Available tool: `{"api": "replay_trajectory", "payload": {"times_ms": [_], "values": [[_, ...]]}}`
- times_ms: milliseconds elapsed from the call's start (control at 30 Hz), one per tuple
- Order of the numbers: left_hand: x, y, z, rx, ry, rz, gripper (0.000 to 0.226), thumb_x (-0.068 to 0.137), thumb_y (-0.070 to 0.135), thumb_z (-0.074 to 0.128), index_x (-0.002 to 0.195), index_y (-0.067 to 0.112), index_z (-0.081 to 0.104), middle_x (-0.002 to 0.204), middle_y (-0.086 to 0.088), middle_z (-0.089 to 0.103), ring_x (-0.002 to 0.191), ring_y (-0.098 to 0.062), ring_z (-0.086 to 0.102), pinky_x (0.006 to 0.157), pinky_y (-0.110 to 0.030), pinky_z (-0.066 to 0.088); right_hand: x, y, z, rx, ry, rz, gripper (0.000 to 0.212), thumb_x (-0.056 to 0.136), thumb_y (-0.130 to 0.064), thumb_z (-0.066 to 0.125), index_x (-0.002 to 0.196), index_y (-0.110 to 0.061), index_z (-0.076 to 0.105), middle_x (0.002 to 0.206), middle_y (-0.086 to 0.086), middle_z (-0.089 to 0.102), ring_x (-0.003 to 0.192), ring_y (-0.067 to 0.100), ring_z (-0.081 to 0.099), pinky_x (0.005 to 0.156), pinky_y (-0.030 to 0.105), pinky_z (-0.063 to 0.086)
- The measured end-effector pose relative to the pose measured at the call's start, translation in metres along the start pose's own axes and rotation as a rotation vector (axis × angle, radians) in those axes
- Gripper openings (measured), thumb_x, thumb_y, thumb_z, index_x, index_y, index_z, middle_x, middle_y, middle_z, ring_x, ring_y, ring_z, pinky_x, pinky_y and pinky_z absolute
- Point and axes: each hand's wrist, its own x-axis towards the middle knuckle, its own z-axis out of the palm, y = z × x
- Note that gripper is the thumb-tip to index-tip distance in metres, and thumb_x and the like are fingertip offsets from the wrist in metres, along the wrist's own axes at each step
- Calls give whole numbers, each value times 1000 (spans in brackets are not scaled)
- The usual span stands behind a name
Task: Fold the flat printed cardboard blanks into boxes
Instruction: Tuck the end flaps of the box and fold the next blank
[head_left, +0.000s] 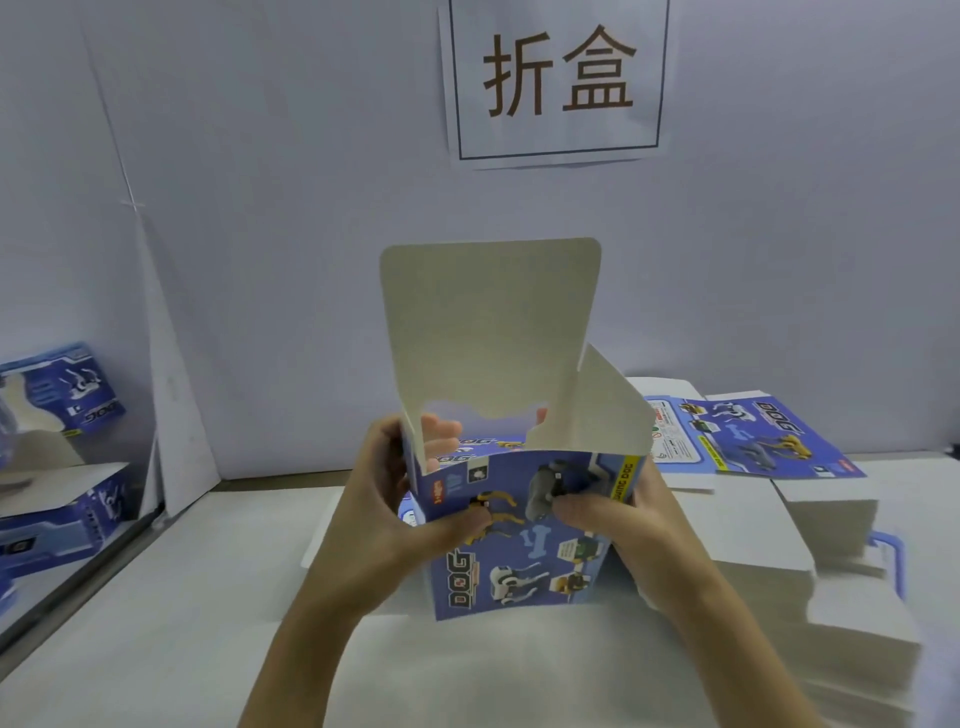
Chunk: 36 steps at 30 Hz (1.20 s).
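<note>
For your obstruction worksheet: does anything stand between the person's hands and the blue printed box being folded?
Nothing visible does. The left hand and right hand already grip the blue printed cardboard box directly, thumbs on its front panel.

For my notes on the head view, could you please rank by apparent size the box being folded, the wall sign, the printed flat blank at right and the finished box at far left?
1. Box, nearest the camera, so flattered.
2. Sign and blank: too alike to rank.
3. Finished box, partly cut off.
</note>
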Motion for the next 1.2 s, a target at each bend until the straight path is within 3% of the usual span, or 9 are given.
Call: {"api": "replay_trajectory", "payload": {"times_ms": [133,267,400,533,633,767,900,1067,1200], "values": [[-1,2,-3,-68,-32,-30,77,49,29,83,120,37,55,119,3,67,99,-18,69,66,-24,57,2,-16,6,114,-64,87,74,73,-25,73,139,-8,44,119,18,66,84,5,72,68,15,53],[-2,4,-1,-121,-160,-66,95,62,24,79,144,39,35,117,-4,69,98,-25,70,73,-24,56,4,-23,12,510,27,112,84,67,-70,66,127,-12,60,124,16,65,107,23,67,87,31,56],[-2,9,7,-206,-216,-99,103,63,37,81,149,35,25,131,-4,62,110,-25,66,80,-27,55,8,-20,10,568,269,97,41,90,-38,45,112,-10,65,111,18,67,94,29,65,69,33,58],[-4,27,19,-450,-284,-184,64,78,67,56,124,24,64,124,0,67,112,-18,65,82,-24,54,8,-27,9,518,195,115,32,80,-41,56,95,-17,69,98,12,66,86,26,64,66,32,55],[-4,30,29,-368,-126,-331,60,57,71,55,92,27,78,104,-6,75,90,-23,73,67,-26,57,7,-28,15,528,154,116,37,77,-48,52,76,-21,77,81,7,73,72,20,72,59,25,56],[-6,36,33,-368,-27,-327,41,54,53,73,83,23,78,89,-9,76,72,-22,74,52,-24,54,6,-25,18,538,160,95,33,78,-44,53,70,-23,77,76,3,74,70,17,73,58,24,55],[-6,38,35,-357,15,-280,53,61,33,78,109,14,64,91,-11,75,70,-25,73,51,-25,54,11,-26,18,499,134,72,23,74,-32,55,73,-17,74,75,9,71,64,18,69,57,24,54],[-5,28,36,-303,139,-308,17,82,15,61,99,18,64,90,-11,75,73,-28,73,50,-29,56,9,-18,16,399,42,120,37,69,-13,56,105,-16,58,82,2,72,72,19,72,57,25,55],[-5,26,34,-255,167,-327,29,88,0,44,100,20,61,79,-2,75,66,-21,72,45,-21,51,8,-9,15,320,31,141,47,63,-4,50,106,-21,58,84,-1,73,80,22,73,59,27,55]]}}
